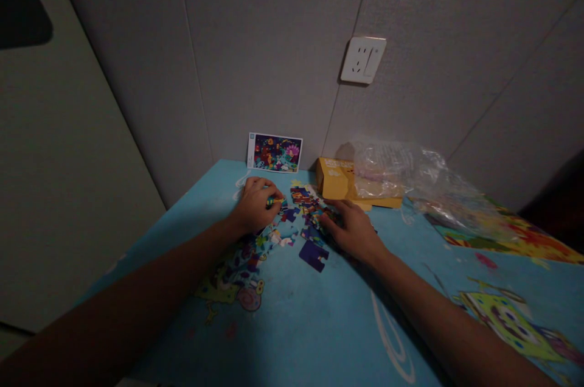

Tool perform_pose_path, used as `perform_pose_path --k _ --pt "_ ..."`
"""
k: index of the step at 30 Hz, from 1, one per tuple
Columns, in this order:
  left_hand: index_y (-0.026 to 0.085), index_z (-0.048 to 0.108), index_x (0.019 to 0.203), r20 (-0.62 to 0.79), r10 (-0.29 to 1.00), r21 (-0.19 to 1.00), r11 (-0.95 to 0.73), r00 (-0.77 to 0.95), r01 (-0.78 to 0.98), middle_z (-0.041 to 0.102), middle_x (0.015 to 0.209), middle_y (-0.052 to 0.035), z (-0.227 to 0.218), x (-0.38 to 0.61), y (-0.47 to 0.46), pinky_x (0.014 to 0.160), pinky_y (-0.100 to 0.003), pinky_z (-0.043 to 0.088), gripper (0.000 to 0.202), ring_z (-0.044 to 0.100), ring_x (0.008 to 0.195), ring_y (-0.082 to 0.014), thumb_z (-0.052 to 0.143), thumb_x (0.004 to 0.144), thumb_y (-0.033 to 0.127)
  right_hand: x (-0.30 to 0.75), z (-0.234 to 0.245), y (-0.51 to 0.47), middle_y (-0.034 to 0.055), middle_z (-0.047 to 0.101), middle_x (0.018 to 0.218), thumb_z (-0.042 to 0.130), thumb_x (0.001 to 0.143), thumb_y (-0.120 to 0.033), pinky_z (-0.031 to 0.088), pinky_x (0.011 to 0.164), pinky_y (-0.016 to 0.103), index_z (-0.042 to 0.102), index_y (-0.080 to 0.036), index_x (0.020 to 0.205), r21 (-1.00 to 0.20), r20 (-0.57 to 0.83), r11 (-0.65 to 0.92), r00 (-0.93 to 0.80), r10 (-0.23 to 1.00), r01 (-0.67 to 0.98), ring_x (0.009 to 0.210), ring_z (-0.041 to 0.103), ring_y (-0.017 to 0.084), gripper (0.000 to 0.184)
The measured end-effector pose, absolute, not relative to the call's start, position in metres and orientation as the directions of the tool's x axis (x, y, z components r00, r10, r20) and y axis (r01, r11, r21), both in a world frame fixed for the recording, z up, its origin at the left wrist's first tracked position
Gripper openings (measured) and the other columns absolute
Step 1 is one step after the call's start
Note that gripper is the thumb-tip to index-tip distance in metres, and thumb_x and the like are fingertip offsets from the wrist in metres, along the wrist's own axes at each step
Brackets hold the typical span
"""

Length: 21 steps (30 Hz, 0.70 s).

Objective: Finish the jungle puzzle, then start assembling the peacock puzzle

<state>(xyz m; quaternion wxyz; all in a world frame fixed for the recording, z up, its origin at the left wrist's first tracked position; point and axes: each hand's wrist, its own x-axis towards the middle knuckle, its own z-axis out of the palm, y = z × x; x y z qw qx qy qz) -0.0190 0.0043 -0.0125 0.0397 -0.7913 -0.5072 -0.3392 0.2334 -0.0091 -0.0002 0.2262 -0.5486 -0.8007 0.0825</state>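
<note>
My left hand [256, 204] is closed, thumb and fingers pinched on a small colourful jigsaw piece [275, 201]. My right hand [352, 229] rests low over the right side of the scattered puzzle pieces [283, 233], its fingers stretched out and touching some of them. Between the hands lies a cluster of joined pieces [301, 195] with red and orange patterns. Nearer to me, a dark purple piece [314, 255] lies apart on the blue tablecloth [301, 326]. A picture card [277, 153] of a colourful scene leans against the wall behind the pieces. Pieces beneath both hands are partly hidden.
A yellow box [335, 177] stands at the back, partly covered by a crumpled clear plastic bag [392, 168]. To the right lies a colourful printed sheet [538, 235]. A white socket plate [363, 60] is on the grey wall behind the table.
</note>
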Motion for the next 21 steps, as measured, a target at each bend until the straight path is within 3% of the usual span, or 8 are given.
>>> perform_pose_path --k 3,8,15,21 --pt "0.019 0.072 0.087 0.577 0.771 0.268 -0.49 0.269 0.829 0.064 0.098 -0.0075 -0.0127 -0.0193 0.0046 0.099 -0.044 0.035 0.012 0.052 0.103 -0.0247 0.062 0.08 0.022 0.2342 -0.0015 -0.0081 0.017 0.062 0.122 0.049 0.088 -0.055 0.04 0.095 0.045 0.066 -0.014 0.117 -0.287 0.212 0.298 -0.243 0.947 0.91 0.113 0.054 0.034 0.053" --pt "0.02 0.072 0.086 0.58 0.766 0.265 -0.501 0.279 0.824 0.064 0.099 -0.0074 -0.0134 -0.019 0.0043 0.098 -0.045 0.036 0.012 0.052 0.103 -0.0252 0.061 0.08 0.021 0.2338 -0.0001 -0.0091 0.0161 0.062 0.118 0.05 0.085 -0.062 0.04 0.091 0.043 0.066 -0.015 0.111 -0.26 0.158 0.321 -0.288 0.944 0.91 0.11 0.054 0.034 0.057" --pt "0.019 0.072 0.084 0.579 0.763 0.269 -0.512 0.288 0.816 0.063 0.1 -0.0072 -0.016 -0.0189 0.004 0.098 -0.044 0.038 0.011 0.049 0.104 -0.0253 0.062 0.079 0.019 0.2322 0.0034 -0.0137 0.0141 0.062 0.112 0.057 0.084 -0.053 0.04 0.089 0.04 0.062 -0.015 0.109 -0.325 0.175 0.426 -0.389 0.904 0.844 0.105 0.055 0.03 0.045" --pt "0.019 0.072 0.084 0.568 0.757 0.274 -0.544 0.323 0.793 0.062 0.103 -0.008 -0.0123 -0.0173 0.0012 0.099 -0.046 0.038 0.012 0.049 0.107 -0.0261 0.061 0.08 0.019 0.2301 0.0055 -0.0172 0.0116 0.064 0.1 0.061 0.083 -0.046 0.042 0.077 0.036 0.057 -0.015 0.105 -0.434 0.196 0.452 -0.408 0.891 0.779 0.093 0.058 0.028 0.038"
